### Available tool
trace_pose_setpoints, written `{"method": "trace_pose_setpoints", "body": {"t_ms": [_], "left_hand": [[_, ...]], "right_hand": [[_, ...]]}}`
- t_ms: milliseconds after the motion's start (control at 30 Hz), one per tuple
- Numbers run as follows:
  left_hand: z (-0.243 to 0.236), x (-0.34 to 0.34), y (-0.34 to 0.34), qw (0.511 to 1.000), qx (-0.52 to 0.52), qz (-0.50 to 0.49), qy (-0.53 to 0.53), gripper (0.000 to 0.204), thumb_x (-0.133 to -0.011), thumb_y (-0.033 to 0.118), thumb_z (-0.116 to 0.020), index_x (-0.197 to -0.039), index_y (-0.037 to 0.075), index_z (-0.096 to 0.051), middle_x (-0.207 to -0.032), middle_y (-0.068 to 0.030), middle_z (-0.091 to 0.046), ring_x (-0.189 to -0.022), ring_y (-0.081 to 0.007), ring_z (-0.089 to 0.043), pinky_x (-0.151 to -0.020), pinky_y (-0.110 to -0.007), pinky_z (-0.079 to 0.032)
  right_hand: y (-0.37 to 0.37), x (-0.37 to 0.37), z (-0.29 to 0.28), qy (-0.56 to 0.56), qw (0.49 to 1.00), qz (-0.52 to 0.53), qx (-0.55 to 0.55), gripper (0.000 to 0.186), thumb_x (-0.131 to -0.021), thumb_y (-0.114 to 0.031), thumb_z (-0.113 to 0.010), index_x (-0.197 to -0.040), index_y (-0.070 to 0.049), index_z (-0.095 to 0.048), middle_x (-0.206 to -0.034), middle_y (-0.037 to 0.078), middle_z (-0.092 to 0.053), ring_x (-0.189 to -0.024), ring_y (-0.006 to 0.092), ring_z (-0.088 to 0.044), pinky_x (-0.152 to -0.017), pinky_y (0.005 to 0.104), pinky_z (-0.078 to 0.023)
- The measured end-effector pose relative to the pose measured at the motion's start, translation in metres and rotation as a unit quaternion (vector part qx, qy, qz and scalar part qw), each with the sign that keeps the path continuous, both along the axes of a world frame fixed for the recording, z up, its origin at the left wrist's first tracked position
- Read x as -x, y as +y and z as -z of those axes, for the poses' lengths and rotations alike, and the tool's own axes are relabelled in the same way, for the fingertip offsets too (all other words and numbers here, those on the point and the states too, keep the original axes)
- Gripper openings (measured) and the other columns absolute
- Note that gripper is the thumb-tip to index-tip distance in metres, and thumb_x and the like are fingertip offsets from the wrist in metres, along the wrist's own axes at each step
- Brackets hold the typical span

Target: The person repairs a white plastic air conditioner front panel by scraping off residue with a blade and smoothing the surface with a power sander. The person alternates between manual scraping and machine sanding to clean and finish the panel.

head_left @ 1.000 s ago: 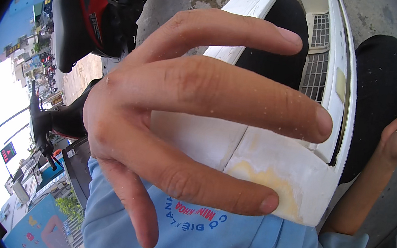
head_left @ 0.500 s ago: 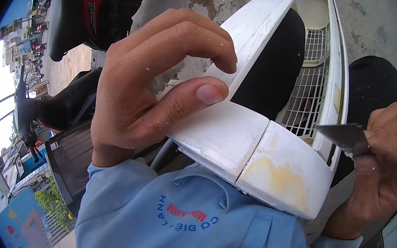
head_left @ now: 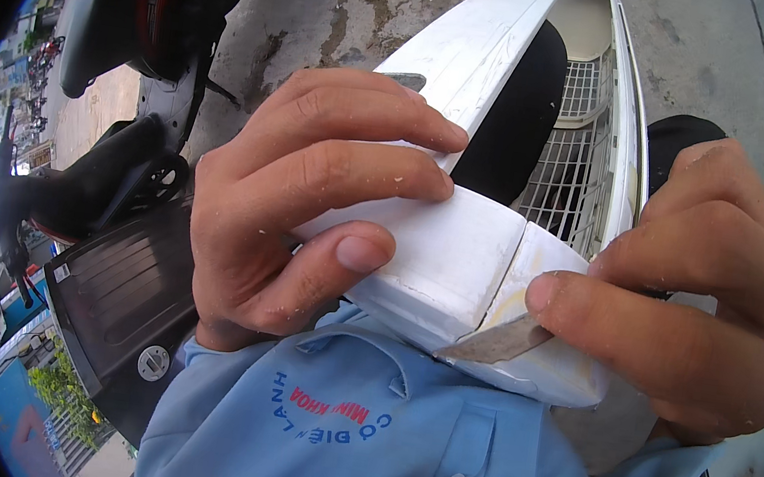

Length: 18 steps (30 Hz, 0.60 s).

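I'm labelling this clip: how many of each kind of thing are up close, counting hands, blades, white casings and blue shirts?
Left hand and right hand: 2
Blade: 1
Casing: 1
Shirt: 1
Total: 5

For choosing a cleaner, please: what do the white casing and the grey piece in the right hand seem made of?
White casing: probably hard plastic, satin, scuffed; smooth curves and thin walls suggest moulding. Grey piece: thin, dull, perhaps metal or abrasive paper; its flat, pointed shape leaves this open.
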State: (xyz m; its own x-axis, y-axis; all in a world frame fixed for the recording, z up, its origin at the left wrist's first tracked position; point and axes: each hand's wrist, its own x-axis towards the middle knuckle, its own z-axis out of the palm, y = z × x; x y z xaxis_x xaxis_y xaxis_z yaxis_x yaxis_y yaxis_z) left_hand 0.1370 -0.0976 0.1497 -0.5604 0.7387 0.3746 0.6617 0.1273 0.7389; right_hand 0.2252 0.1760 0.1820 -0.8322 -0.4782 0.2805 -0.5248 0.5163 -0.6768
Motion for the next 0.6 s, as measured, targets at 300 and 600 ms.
{"method": "trace_pose_setpoints", "body": {"t_ms": [300, 600], "left_hand": [[-0.012, 0.019, 0.001, 0.981, 0.095, 0.164, 0.037, 0.071, -0.085, 0.057, -0.07, -0.117, -0.006, -0.074, -0.108, -0.0244, -0.075, -0.104, -0.0398, -0.071, -0.105, -0.056, -0.048], [-0.009, 0.015, 0.006, 0.982, 0.094, 0.16, 0.039, 0.085, -0.062, 0.058, -0.087, -0.117, -0.005, -0.074, -0.1, -0.0169, -0.076, -0.096, -0.0332, -0.074, -0.106, -0.057, -0.049]], "right_hand": [[-0.014, -0.002, 0.006, 0.036, 0.998, 0.042, 0.001, 0.02, -0.074, -0.022, -0.082, -0.094, -0.021, -0.078, -0.09, -0.006, -0.065, -0.079, 0.0166, -0.056, -0.069, 0.0389, -0.033], [0.013, -0.006, -0.019, 0.106, 0.981, -0.089, -0.136, 0.02, -0.074, -0.024, -0.084, -0.093, -0.027, -0.079, -0.095, -0.013, -0.066, -0.085, 0.0159, -0.061, -0.072, 0.0409, -0.032]]}}
